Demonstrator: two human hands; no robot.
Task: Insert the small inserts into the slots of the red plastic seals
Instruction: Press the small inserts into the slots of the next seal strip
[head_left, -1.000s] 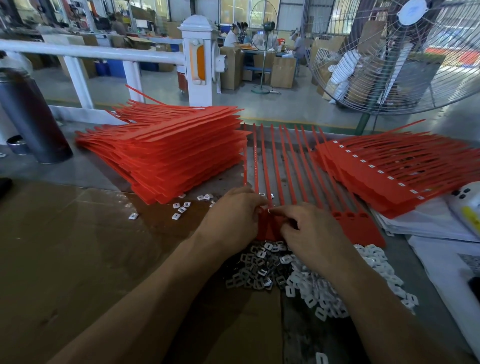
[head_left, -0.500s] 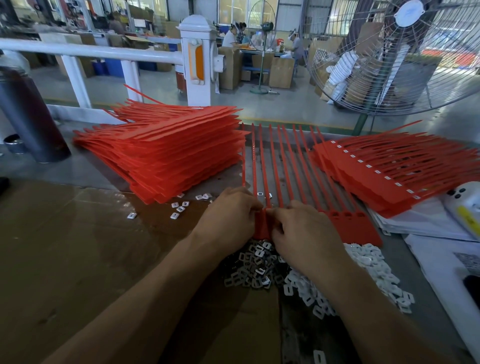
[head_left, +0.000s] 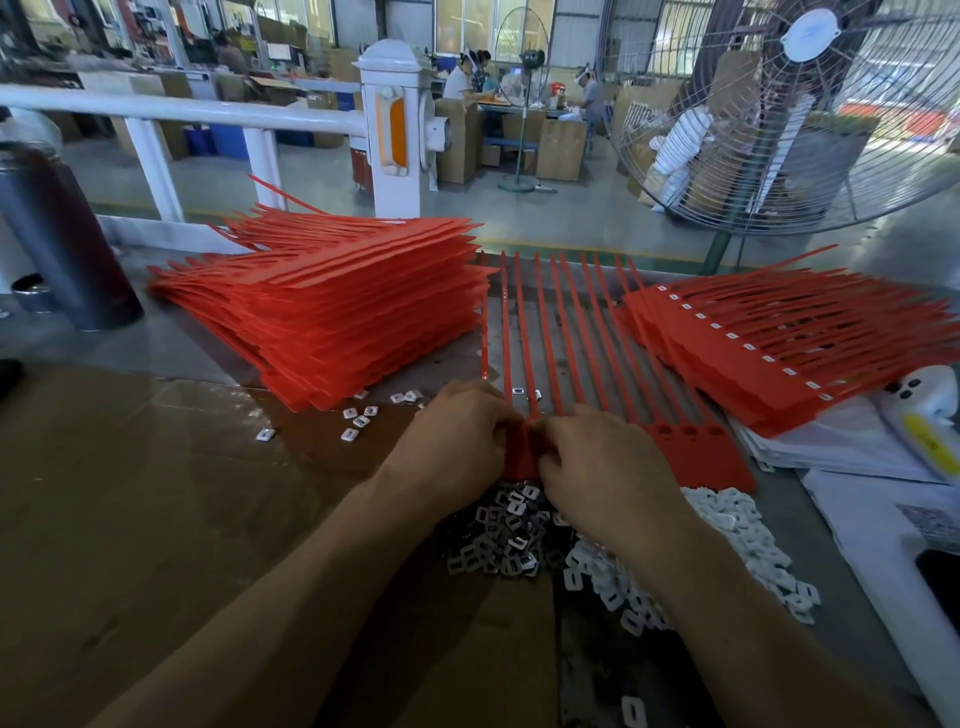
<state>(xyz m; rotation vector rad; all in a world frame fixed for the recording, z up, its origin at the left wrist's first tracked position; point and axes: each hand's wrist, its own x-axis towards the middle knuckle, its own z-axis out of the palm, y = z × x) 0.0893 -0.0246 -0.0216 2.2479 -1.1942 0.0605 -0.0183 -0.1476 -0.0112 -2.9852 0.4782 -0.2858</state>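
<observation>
Head view shows me both hands, left (head_left: 457, 441) and right (head_left: 597, 457), pinching one red seal strip (head_left: 696, 452) on the worktop (head_left: 156, 519), between two red stacks, above two insert heaps (head_left: 737, 540).

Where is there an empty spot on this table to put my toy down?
Bare brown cardboard lies left of the left hand, below the left stack of red seals. It is crowded around both hands: the insert pile, the seal strip, the right stack.
</observation>
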